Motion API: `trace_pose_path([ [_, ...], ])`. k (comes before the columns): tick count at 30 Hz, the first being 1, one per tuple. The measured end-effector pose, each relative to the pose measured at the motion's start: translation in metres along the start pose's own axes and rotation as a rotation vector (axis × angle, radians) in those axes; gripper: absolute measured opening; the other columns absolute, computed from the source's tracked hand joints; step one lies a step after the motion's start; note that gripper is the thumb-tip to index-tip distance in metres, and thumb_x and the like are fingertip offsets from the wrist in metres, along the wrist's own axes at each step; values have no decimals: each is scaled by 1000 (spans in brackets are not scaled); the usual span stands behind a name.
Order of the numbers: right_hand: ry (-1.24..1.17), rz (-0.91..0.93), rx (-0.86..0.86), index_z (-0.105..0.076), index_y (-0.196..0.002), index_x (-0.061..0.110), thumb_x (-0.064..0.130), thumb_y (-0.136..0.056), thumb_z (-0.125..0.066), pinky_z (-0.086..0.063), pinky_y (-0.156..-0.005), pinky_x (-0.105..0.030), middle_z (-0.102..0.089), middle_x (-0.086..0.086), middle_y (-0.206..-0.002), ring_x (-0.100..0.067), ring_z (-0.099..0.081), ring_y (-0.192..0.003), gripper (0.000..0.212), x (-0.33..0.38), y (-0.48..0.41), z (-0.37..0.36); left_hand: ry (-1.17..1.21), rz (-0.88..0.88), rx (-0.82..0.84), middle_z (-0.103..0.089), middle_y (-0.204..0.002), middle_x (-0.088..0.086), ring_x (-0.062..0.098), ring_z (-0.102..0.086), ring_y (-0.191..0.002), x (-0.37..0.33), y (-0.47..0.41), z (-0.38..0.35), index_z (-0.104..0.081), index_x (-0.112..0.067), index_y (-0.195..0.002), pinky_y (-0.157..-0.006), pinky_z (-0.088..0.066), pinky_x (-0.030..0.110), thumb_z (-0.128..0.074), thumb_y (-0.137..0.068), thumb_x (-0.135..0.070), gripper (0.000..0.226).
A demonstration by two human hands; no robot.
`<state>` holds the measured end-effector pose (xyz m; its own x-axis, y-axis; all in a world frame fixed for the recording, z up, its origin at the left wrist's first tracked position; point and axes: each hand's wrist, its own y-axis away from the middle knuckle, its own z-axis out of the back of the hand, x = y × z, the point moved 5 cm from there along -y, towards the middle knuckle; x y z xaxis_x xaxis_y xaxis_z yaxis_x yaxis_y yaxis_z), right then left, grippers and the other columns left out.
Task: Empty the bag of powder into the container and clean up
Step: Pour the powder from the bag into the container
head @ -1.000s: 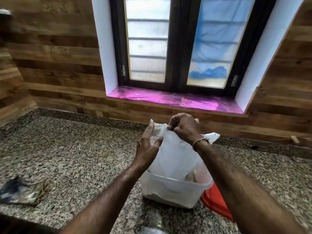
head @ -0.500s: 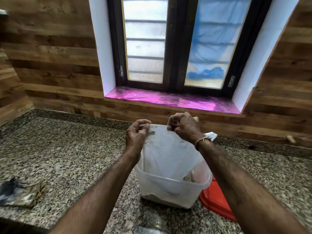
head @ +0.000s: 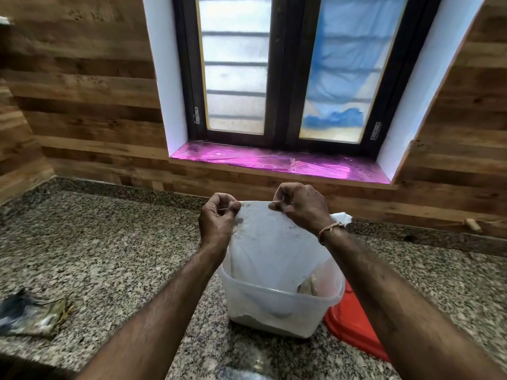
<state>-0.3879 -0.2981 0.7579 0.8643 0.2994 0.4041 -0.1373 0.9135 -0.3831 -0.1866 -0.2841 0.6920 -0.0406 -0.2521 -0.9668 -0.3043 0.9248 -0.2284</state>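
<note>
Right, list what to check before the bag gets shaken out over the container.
1. Grip of the left hand on the bag: pinches its upper edge, ok.
2. Grip of the right hand: pinches the same edge, ok.
3. Lower end of the bag inside the container: ok.
4. The container upright on the counter: ok.
5. The red lid clear of the opening: it lies beside the container, ok.
6. The bag fully emptied: cannot tell, its inside is hidden.
</note>
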Motion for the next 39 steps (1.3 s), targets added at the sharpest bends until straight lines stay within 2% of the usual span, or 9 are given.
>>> trace_pose_path([
  [5, -73, -67, 233, -69, -81, 30, 53, -77, -81, -42, -91, -40, -64, 25, -71, -6, -60, -81, 26, -41, 6, 9, 21, 33, -31, -58, -73, 5, 18, -49, -69, 8, -4, 10, -59, -21, -85, -64, -42, 38, -64, -96, -7, 18],
  [9, -281, -94, 162, -71, -75, 22, 38, -75, -88, -59, -80, -45, -63, 16, -66, -6, -59, -72, 23, -74, 7, 14, -72, 1, 107, -70, -94, 6, 19, -65, -80, 4, -2, 8, -64, -12, -107, -70, -58, 38, -78, -89, -17, 24],
  [13, -350, -60, 136, -72, -81, 25, 45, -74, -86, -50, -73, -31, -66, 16, -73, -3, -60, -74, 25, -73, 10, 22, 79, 107, 141, -60, -84, 14, 22, -55, -76, 14, -5, 8, -53, 15, -90, -69, -52, 37, -74, -90, -10, 33],
  [16, -243, -121, 266, -69, -94, 37, 57, -65, -84, -54, -85, -37, -70, 17, -95, -12, -67, -96, 38, -92, 10, 30, 223, 163, 110, -65, -77, 9, 14, -60, -66, 12, -4, 9, -61, -3, -84, -56, -53, 24, -66, -95, -4, 12],
  [19, -228, -164, 281, -70, -90, 29, 32, -76, -87, -53, -81, -36, -70, 10, -94, -18, -66, -96, 22, -114, 12, 39, 253, 164, 102, -69, -73, -3, 8, -62, -62, 14, -3, 7, -64, -16, -81, -55, -53, 23, -66, -96, -5, 19],
  [25, -381, -169, 25, -70, -78, 13, 12, -78, -86, -55, -72, -32, -67, 4, -73, -7, -60, -71, 16, -124, 6, 43, 248, 142, 164, -77, -94, 5, 14, -72, -80, 15, -4, 1, -70, -9, -106, -69, -61, 27, -74, -90, -9, 17],
  [29, -606, -162, 38, -72, -87, 22, 22, -82, -84, -53, -90, -32, -73, 2, -94, -15, -68, -94, 12, -123, 1, 53, 269, 221, 212, -79, -90, 3, 16, -73, -80, 27, -7, 7, -71, -10, -101, -70, -62, 27, -73, -86, -1, 18],
  [35, -826, -401, 288, -61, -127, 26, 61, -54, -91, -51, -76, -29, -74, 4, -111, -7, -70, -93, 87, -165, 22, 30, 340, 244, 194, -79, -96, 2, 14, -75, -85, 35, -11, 16, -69, -10, -109, -70, -61, 25, -72, -84, -5, 26],
  [39, -1169, -473, 208, -69, -113, 29, 63, -43, -94, -56, -71, -29, -74, 7, -97, -9, -70, -84, 82, -176, 31, -2, 334, 222, 205, -77, -104, 8, 16, -75, -87, 35, -13, 16, -69, -6, -113, -71, -61, 26, -84, -77, -21, 41],
])
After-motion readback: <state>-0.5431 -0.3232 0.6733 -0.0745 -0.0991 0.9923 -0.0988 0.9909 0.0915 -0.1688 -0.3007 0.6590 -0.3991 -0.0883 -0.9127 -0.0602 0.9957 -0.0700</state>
